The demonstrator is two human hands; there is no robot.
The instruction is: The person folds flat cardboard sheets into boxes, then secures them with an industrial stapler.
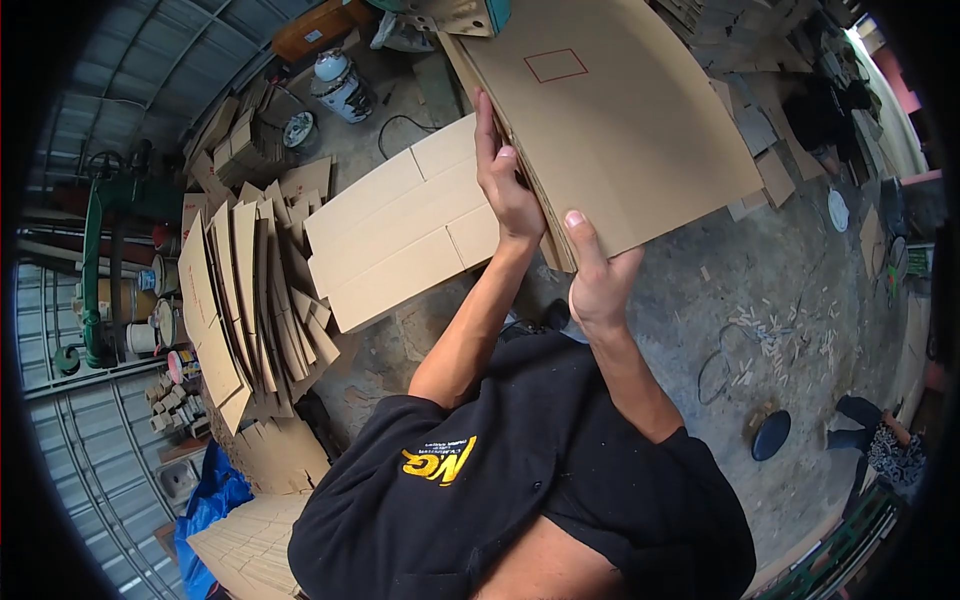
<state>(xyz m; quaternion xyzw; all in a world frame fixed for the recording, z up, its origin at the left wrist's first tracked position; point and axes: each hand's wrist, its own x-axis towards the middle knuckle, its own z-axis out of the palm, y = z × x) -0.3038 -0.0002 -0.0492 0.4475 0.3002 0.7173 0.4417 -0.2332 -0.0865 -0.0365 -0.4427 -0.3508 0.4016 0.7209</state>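
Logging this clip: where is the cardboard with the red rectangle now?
In the head view, the cardboard is right of top centre, the left hand along its left edge, the right hand at its near corner.

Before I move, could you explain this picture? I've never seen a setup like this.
There is no robot: the two bare hands belong to whoever wears the camera on their head. The one picture looks down past their dark shirt. Their left hand lies along the side of a stack of flat cardboard; their right hand has a grip on its near corner, thumb on top. Left of the stack lies a creased cardboard sheet, then a leaning row of cardboard. Small scraps litter the concrete floor at right. Another person shows at the right edge.
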